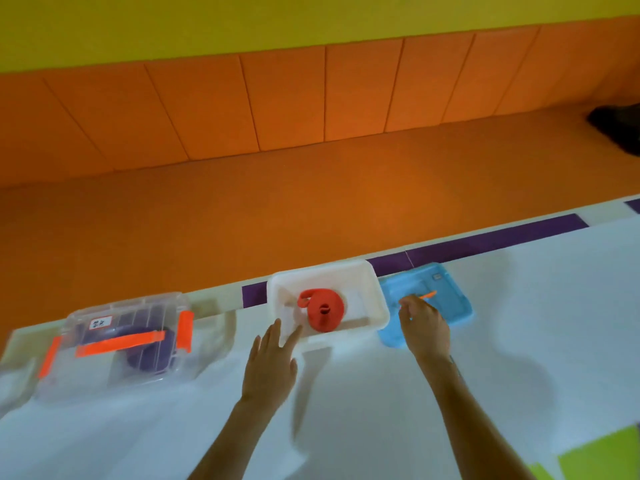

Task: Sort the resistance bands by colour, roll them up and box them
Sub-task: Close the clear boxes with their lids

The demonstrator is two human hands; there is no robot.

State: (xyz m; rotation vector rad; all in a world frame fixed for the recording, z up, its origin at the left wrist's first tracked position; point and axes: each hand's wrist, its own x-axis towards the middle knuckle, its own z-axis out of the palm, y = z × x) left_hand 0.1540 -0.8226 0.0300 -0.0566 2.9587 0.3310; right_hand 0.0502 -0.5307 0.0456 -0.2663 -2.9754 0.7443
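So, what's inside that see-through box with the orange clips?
A dark purple roll shows through the closed clear box. The orange handle and a white label hide part of it, so I cannot tell whether more lies inside.

Red band [323, 312] rolled into a coil, loose tail curling off its left side, sits in the open white box [346, 267]. Purple band [142, 356] is rolled up inside the clear box [104, 315], lid on, orange latches and handle. Blue lid [453, 303] lies flat just right of the white box
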